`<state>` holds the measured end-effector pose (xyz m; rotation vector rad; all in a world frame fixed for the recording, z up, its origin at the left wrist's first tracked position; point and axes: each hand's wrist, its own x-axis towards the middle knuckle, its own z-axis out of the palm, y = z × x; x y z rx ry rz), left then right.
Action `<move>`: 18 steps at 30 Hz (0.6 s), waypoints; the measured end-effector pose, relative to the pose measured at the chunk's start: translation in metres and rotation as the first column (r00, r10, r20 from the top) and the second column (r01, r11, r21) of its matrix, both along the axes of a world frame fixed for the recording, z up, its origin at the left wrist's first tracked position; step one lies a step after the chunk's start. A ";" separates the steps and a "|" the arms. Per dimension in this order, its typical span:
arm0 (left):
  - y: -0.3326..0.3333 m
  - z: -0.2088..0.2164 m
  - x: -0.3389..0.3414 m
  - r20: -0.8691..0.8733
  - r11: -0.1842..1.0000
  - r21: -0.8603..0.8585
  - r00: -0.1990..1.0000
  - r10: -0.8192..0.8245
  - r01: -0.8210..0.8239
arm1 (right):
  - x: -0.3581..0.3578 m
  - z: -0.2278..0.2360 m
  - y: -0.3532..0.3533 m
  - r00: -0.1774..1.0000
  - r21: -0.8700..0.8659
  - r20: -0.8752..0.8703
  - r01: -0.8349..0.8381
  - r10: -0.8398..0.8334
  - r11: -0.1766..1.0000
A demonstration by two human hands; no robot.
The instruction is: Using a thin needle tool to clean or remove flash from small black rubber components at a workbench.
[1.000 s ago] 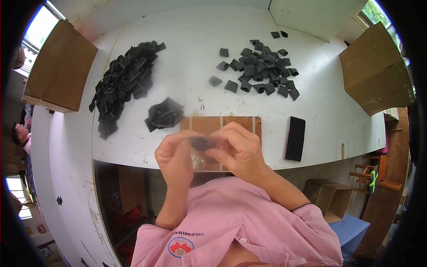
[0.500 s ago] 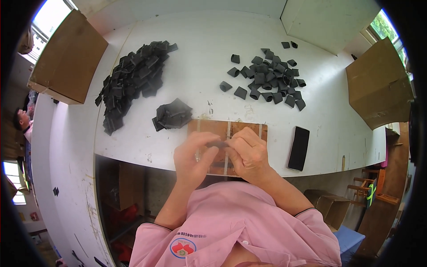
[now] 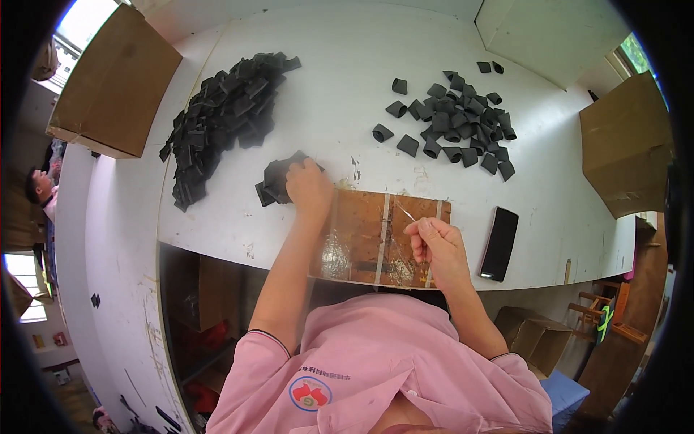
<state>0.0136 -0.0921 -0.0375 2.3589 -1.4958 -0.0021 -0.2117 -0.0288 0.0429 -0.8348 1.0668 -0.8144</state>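
Note:
My left hand (image 3: 309, 189) reaches to a small pile of flat black pieces (image 3: 275, 185). Its fingers are bent and closed on a black piece at the pile's right side, with the fingertips partly hidden. Over the right part of a brown board (image 3: 354, 224) with pale strips, my right hand (image 3: 439, 244) pinches a thin, shiny, pointed tool (image 3: 406, 212). The tool's tip points up and left; its exact kind is too small to tell. Farther right lies a loose heap of short black tubes (image 3: 463, 119), some with their round mouths showing.
A large heap of flat black pieces (image 3: 224, 116) spreads over the white table's left side. Right of the board lies a black phone (image 3: 499, 244). Cardboard boxes stand at the left (image 3: 116, 83) and right (image 3: 625, 145). Another person (image 3: 42, 186) is at the far left.
My hands have parted from over the board, where they held a small dark piece together. My left hand moved up and left to the small pile; my right moved rightward, its thin tool now visible.

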 end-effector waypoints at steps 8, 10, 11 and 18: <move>0.018 -0.008 0.027 -0.136 0.930 -0.351 0.976 -0.167 0.110 | 0.003 -0.003 0.005 0.996 -0.040 -0.063 -0.059 0.056 0.997; 0.033 0.007 0.023 -0.203 0.907 -0.412 0.961 -0.188 0.090 | 0.008 -0.002 0.009 0.992 -0.077 -0.109 -0.076 0.068 0.994; 0.041 0.014 0.021 -0.268 0.879 -0.473 0.940 -0.212 0.063 | 0.010 -0.002 0.012 0.973 -0.179 -0.211 -0.137 0.098 0.974; 0.082 0.041 -0.003 -0.627 0.897 -0.424 0.756 -0.190 -0.126 | 0.026 0.003 0.025 0.881 -0.383 -0.447 -0.343 0.153 0.858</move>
